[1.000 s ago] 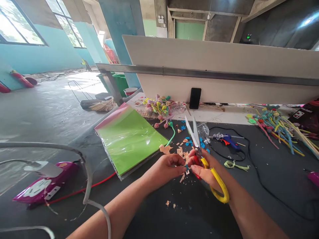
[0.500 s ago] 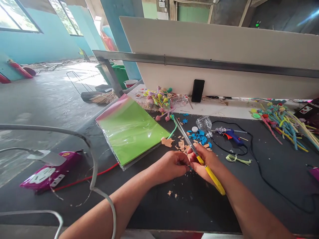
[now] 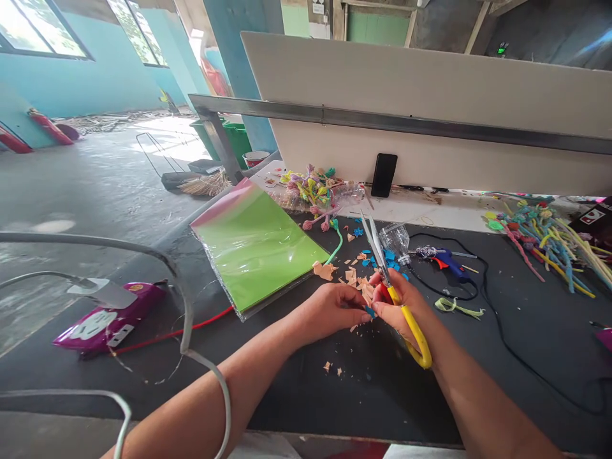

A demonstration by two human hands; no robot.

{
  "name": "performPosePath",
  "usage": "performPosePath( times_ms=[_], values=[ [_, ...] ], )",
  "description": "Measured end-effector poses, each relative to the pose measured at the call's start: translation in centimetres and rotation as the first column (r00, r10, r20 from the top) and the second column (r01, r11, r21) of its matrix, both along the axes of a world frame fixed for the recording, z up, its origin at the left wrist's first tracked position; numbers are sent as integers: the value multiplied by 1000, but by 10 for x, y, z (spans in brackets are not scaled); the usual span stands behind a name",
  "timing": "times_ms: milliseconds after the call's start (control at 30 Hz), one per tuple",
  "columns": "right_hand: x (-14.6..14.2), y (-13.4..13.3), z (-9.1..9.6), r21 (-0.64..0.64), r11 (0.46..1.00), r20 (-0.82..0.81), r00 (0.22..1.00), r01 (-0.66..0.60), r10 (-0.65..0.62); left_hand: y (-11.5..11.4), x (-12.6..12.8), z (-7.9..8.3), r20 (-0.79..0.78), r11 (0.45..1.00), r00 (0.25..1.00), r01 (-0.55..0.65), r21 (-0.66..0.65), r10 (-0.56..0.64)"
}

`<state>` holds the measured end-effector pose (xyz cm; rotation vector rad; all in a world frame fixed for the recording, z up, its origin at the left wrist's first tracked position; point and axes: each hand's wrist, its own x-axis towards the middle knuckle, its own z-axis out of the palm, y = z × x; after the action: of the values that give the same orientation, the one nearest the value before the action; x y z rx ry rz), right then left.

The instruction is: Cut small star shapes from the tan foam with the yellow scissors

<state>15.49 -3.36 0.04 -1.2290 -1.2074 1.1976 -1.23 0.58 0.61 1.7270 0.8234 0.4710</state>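
My left hand (image 3: pixel 337 312) pinches a small flat blue scrap (image 3: pixel 370 312) at its fingertips, right beside my right hand (image 3: pixel 399 309), which is wrapped round yellow-handled metal scissors (image 3: pixel 393 296), their blades parted and pointing away from me. To do this well, I judge it best to grip the scrap by its edge and angle the blades clear of my fingers. I can read no wording: the white emblem on the dark package (image 3: pixel 597 220), well right of my right hand, is too small to make out.
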Motion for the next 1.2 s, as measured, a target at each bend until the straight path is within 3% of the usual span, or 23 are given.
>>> performPosePath(
  times_ms=[167, 333, 667, 767, 900, 1200],
  values=[
    [-3, 3, -4, -12, 1000, 60, 998, 22, -21, -2, 2, 1, 87, 979, 991, -114, 172, 100],
    [-4, 1, -1, -3, 999, 28, 998, 47, -47, -3, 2, 5, 91, 947, 993, -94, 306, 69],
    [-9, 1, -3, 51, 990, 116, 983, 134, -139, 0, -1, 8, 117, 941, 993, -47, 334, 8],
    [-10, 1, -7, 65, 994, 146, 984, 89, -98, 0, 0, 7, 76, 958, 997, -46, 284, 26],
    [-9, 0, -9, 43, 999, 133, 990, 31, -37, -1, 1, 1, 95, 994, 994, -61, 93, 52],
    [-7, -3, 2, 1, 999, 54, 998, 42, -42, -4, 1, 1, 231, 994, 973, 0, -113, 26]
  ],
)
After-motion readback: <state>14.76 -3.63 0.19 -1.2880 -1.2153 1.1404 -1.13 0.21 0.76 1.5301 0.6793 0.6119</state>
